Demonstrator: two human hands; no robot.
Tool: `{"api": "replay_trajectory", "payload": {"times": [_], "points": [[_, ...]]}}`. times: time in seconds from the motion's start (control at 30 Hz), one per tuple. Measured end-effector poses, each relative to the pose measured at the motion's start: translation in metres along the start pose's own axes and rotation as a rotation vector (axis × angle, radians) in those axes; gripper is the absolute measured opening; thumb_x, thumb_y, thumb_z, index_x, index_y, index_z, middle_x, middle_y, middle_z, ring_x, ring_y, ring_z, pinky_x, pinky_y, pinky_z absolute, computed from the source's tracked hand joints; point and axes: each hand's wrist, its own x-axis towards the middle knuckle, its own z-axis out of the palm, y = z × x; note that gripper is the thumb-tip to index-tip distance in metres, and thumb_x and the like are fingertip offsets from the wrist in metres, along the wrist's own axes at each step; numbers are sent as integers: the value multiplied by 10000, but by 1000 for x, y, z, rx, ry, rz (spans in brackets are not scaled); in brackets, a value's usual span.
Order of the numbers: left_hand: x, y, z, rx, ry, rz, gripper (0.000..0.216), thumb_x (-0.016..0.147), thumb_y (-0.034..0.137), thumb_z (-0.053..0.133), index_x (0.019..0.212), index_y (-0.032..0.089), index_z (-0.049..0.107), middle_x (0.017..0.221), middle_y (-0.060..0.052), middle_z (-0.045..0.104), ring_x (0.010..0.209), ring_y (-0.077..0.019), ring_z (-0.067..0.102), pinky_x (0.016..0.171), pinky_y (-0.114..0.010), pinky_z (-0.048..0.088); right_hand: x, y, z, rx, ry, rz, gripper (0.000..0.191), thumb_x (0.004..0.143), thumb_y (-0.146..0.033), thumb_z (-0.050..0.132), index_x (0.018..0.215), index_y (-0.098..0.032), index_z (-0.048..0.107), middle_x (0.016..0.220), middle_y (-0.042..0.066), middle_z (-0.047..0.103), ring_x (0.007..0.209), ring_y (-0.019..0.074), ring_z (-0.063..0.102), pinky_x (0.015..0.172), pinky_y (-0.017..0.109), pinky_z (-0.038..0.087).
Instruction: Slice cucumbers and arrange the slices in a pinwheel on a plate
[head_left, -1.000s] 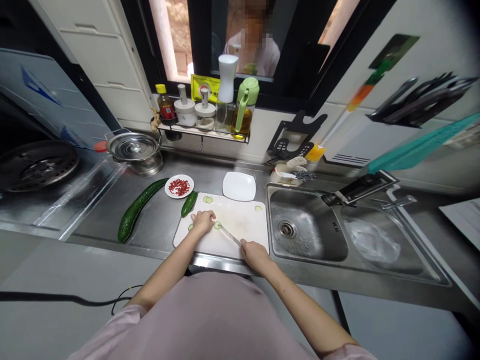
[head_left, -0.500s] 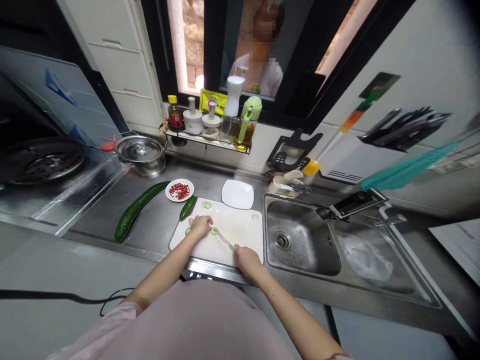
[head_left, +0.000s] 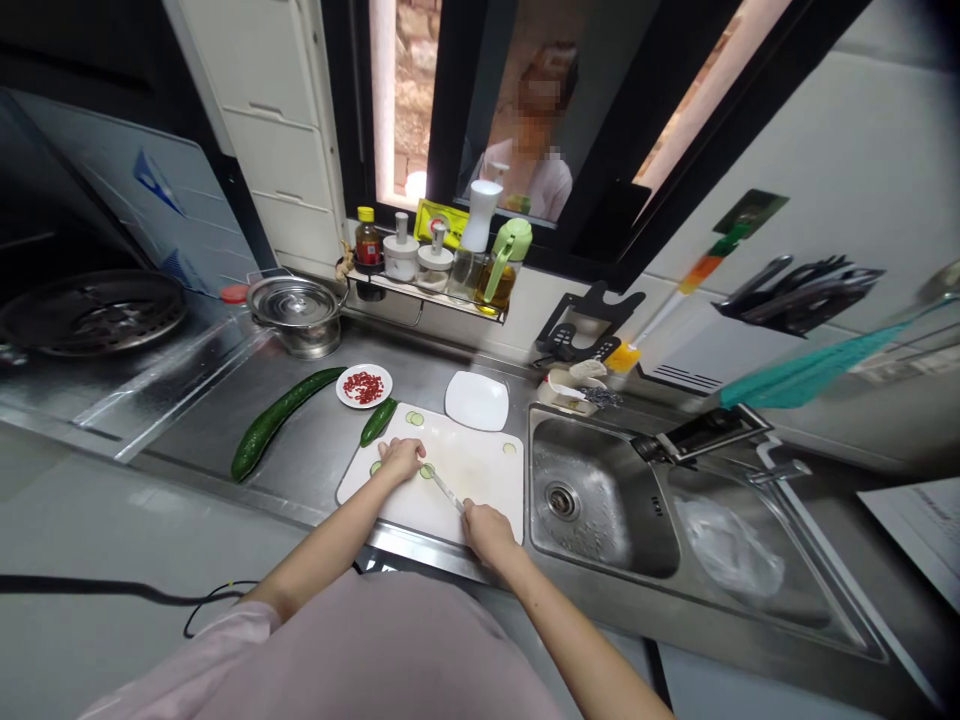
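Note:
My right hand [head_left: 487, 532] is wrapped round the handle of a small knife [head_left: 448, 490]. The blade points up and left across the white cutting board [head_left: 480, 500], its tip at a thin cucumber slice [head_left: 427, 471]. Curled fingers of my left hand [head_left: 401, 460] press at the left edge of that slice; the fingertips are small and partly hidden. Another slice [head_left: 376, 468] shows beside my left wrist. More slices [head_left: 415, 419] lie at the board's top left, and one [head_left: 509, 448] at its top right. A cut cucumber piece [head_left: 379, 422] rests along the board's left edge.
Left of the board lies a long whole cucumber [head_left: 281, 415]. Behind stand a plate of chopped red chilli [head_left: 364, 386] and a white square plate [head_left: 477, 401]. The sink [head_left: 600, 500] is at right; a condiment rack [head_left: 427, 288] hangs on the wall above the counter.
The view has tilted and shifted slightly. Both hands stay nearly in place over the board, with the knife tip still at the same slice.

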Motion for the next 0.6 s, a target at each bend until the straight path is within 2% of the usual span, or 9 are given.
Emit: {"api": "replay_trajectory", "payload": {"times": [0.6], "points": [[-5,-1,-1,-8,-3,8,147,783,210,589,901,280,642,1005,-28,700,1111,-255,500,903,-396,259,-13,8,7,4,-29,37,310,959,-227,321,1149,-164,558,996,162,686,969,242,655,767,322,447]]}}
